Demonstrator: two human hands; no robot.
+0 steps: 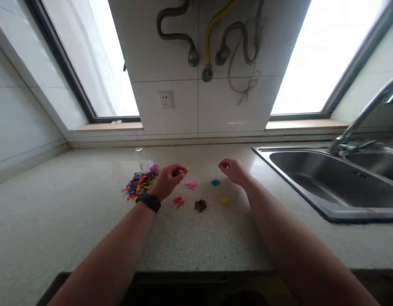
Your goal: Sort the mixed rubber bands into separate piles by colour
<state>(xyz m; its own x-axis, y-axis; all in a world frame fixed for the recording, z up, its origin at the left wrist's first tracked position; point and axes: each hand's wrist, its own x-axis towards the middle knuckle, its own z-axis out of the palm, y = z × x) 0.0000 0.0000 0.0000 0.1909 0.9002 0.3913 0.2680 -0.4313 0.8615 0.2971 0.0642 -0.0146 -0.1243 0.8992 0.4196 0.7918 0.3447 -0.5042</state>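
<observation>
Speckled desk (199, 250), steel sink (349, 213) at 3 o'clock. Left hand (167, 183) has fingers pinching a tiny yellow bit (188, 168); right hand's (236, 171) fingers look closed, can't tell on what. Mixed colorful pile (138, 187) sits at 8, five one-color heaps (200, 206) around 5 to 7.

2 arms (110, 250) (289, 225) forward; hands (168, 180) (235, 171) apart, fingers (178, 170) curled.
</observation>
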